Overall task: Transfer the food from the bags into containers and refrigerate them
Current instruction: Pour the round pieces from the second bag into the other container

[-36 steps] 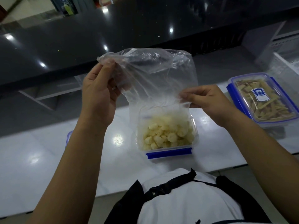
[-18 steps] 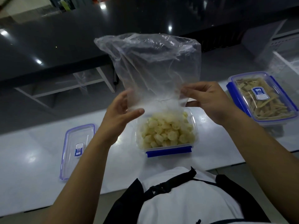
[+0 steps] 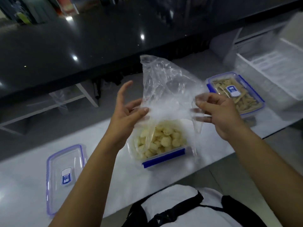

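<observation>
Clear plastic bag [image 3: 165, 86] held up over the open container [image 3: 159, 141], mouth hanging down toward it, closed end pointing up and away. Bag looks empty; film crumpled, partly fogged near the bottom.

Open container sits on the white table [image 3: 24, 185], near its front edge, centre of view. Filled with pale yellow rounded food pieces [image 3: 162, 138]. Blue clip [image 3: 164, 158] along its near side. Lower edge of the bag drapes across the container's near right corner.

Left hand [image 3: 126, 113]: thumb and a finger pinch the bag's left edge; the remaining fingers stretch upward, spread, off the film. Right hand [image 3: 218, 112]: fingers curled, pinching the bag's right edge, some fingertips seen through the plastic. Hands apart, bag stretched between them.

Loose lid [image 3: 64, 177] lies flat on the table well left of the open container, clear with blue rim and a blue-white label.

Second container [image 3: 236, 94] at the right on the table, lid on, blue clips at its sides, holding tan strip-shaped food; same label on top.

Beyond the table, a dark glossy counter [image 3: 82, 46] reflecting ceiling lights. Far right, a white wire-like rack or tray [image 3: 268, 68], blurred. Bottom of view: person's white shirt [image 3: 188, 210] with black straps.
</observation>
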